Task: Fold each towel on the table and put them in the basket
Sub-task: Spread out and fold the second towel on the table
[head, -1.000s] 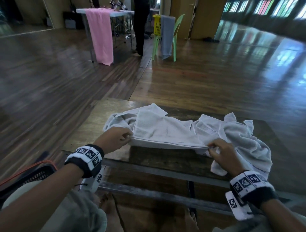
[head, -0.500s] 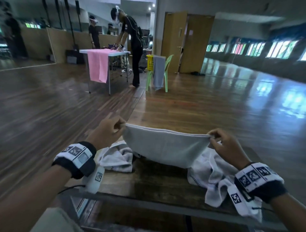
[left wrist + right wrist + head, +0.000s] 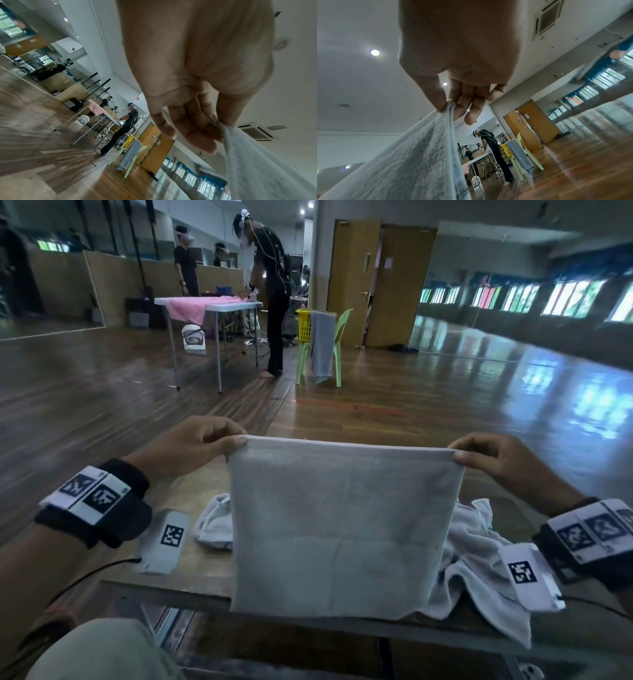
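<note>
A grey folded towel hangs in the air above the wooden table, stretched flat between my hands. My left hand pinches its upper left corner and my right hand pinches its upper right corner. In the left wrist view thumb and fingers of the left hand pinch the towel's edge. The right hand pinches the cloth the same way in the right wrist view. Crumpled white towels lie on the table behind it, partly hidden. No basket shows near me.
Across the wooden floor a person bends over a white table with a pink towel. A green chair carries a yellow basket and a grey towel. My knee is at the lower left.
Both hands have lifted the grey towel off the table and raised it higher, so it now hangs taut and flat. The head view tilted up towards the room.
</note>
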The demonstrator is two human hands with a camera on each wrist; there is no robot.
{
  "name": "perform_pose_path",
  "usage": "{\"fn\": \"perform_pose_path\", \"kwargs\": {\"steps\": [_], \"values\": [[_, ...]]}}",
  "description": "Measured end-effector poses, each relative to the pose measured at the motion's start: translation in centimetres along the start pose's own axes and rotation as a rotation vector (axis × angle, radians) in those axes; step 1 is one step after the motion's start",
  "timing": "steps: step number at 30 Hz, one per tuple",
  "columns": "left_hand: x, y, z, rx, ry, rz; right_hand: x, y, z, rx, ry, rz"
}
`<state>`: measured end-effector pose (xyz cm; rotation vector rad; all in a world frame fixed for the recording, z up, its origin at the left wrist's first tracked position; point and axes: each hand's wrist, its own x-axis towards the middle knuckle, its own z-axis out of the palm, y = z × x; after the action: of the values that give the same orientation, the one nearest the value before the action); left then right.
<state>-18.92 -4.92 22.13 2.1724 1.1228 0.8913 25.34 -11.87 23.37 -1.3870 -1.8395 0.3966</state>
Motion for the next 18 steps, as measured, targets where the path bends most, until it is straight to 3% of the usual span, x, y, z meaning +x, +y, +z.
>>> {"fn": "perform_pose_path", "kwargs": {"steps": [3, 7, 11, 15, 18], "values": [[0.6, -0.2, 0.7, 0.084, -0.032, 0.003, 0.3, 0.8, 0.6, -0.052, -0.011, 0.021], [1.7, -2.8, 3.3, 0.356, 0.056, 0.035, 1.1, 3.5, 2.8, -0.289, -0.050, 0.096], [1.8, -5.6, 6.2, 0.440, 0.151, 0.054, 1.4, 6.2, 5.6, -0.409, -0.008, 0.143], [1.2, -6.9, 7.9, 0.469, 0.238, 0.032, 0.8, 7.3, 7.5, -0.386, 0.107, 0.068], [-0.1, -8.1, 8.7, 0.407, 0.185, 0.045, -1.0, 8.3, 8.9, -0.380, 0.105, -0.009]]}}
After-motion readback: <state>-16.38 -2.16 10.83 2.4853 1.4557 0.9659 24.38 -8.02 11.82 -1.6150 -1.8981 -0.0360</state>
